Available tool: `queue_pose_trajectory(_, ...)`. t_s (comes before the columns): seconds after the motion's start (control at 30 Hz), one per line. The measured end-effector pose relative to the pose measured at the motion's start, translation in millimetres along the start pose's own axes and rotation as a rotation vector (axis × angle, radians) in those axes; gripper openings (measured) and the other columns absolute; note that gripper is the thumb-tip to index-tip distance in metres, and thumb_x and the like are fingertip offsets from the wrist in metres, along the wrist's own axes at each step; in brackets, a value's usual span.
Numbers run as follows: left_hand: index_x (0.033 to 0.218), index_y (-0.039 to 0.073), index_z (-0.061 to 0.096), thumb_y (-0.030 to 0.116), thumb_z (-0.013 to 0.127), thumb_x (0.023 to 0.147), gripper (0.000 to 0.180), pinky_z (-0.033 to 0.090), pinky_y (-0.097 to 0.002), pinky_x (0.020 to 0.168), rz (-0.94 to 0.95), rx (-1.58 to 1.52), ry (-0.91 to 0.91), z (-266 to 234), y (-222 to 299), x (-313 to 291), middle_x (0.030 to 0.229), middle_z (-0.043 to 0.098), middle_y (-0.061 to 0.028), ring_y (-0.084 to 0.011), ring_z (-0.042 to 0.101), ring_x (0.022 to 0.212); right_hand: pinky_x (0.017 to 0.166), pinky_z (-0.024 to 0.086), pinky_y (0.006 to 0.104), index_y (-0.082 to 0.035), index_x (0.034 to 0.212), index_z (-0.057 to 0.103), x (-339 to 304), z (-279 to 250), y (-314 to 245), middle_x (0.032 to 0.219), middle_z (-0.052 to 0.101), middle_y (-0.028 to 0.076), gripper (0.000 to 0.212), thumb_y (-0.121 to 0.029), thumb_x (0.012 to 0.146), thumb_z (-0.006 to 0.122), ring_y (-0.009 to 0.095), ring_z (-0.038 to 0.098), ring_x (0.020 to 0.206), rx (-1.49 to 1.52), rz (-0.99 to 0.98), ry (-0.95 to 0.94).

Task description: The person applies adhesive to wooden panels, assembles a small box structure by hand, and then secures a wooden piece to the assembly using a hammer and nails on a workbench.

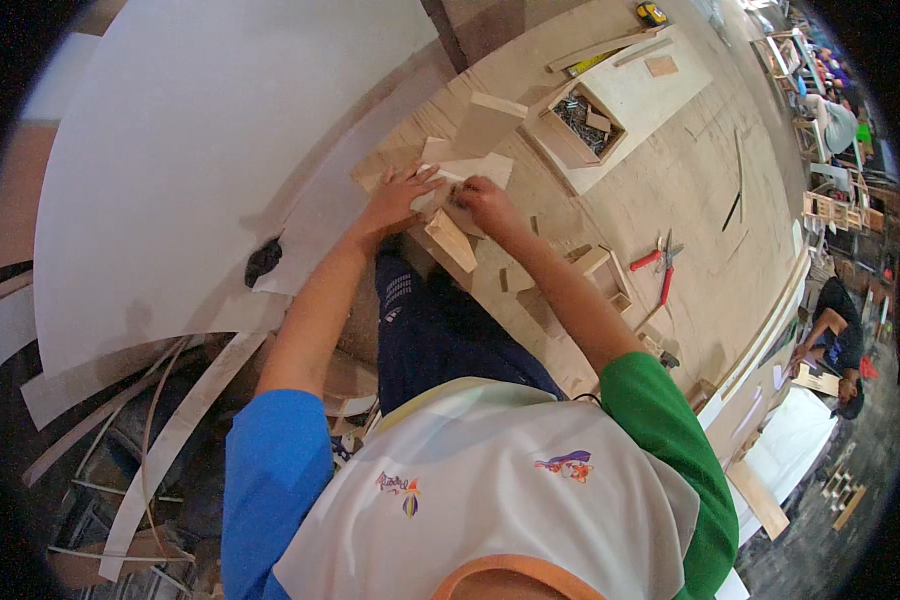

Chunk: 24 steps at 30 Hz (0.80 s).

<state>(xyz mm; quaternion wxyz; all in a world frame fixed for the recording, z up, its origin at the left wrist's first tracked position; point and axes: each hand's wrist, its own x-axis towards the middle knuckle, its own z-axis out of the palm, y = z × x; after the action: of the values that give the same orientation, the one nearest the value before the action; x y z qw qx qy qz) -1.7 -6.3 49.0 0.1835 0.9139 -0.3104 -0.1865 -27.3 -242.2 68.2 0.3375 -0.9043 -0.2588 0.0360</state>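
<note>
On the plywood table in front of me, my left hand (408,195) lies with its fingers spread over a small pale wooden board (490,172). Close beside it, my right hand (483,200) is closed at the board's near side; whatever its fingers hold is hidden or too small to make out. A wooden block (490,122) stands just beyond the hands. Nearer to my body, a second wooden block (450,242) sits at the table's edge, below both hands.
A wooden box (611,150) of metal fasteners stands at the far right. Red-handled pliers (660,264) lie right of a small wooden frame (602,272). A yellow tape measure (651,14) rests at the back. A large white panel (190,160) stands left. People work far right.
</note>
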Motion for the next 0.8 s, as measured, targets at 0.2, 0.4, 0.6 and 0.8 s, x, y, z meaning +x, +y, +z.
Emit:
queue_pose_trajectory(0.2,0.141,0.028,0.041,0.045,0.07,0.074,0.074,0.012,-0.0594,0.112,-0.003,-0.075,0.048,-2.0,6.0,-3.5,0.151,0.03,0.0039,-0.0219,0.022,0.142,0.074,0.051,0.0371,-0.006,0.092,0.069,-64.5,-7.7,18.2,0.094,0.062,0.012,0.018,-0.005,0.075,0.064,0.031,0.06,0.091,-0.03,-0.054,-0.127)
queue_pose_trajectory(0.4,0.14,0.028,0.042,0.052,0.065,0.077,0.072,0.011,-0.0595,0.111,0.018,-0.062,0.045,2.3,-1.6,-3.9,0.151,0.031,0.0031,-0.0232,0.022,0.142,0.074,0.051,0.0396,-0.008,0.097,0.07,-5.1,-31.8,-15.5,0.094,0.062,0.017,0.024,-0.001,0.078,0.058,0.035,0.061,0.086,0.043,0.165,0.056)
queue_pose_trajectory(0.6,0.14,0.028,0.042,0.052,0.064,0.078,0.069,0.011,-0.0583,0.112,-0.002,-0.071,0.058,-2.5,3.8,-5.4,0.151,0.031,0.0028,-0.0233,0.022,0.142,0.074,0.051,0.0378,-0.006,0.093,0.069,-51.2,-5.4,-30.3,0.09,0.061,0.014,0.024,0.002,0.076,0.055,0.034,0.061,0.087,0.178,0.243,0.069)
queue_pose_trajectory(0.8,0.139,0.021,0.043,0.054,0.063,0.077,0.073,0.015,-0.0548,0.113,0.05,-0.144,0.21,12.6,-9.3,-7.7,0.149,0.035,0.0008,-0.0241,0.026,0.14,0.071,0.052,0.0359,-0.003,0.092,0.069,-64.0,-52.9,-9.7,0.09,0.063,0.013,0.019,0.001,0.075,0.062,0.031,0.063,0.081,0.012,0.277,0.081)
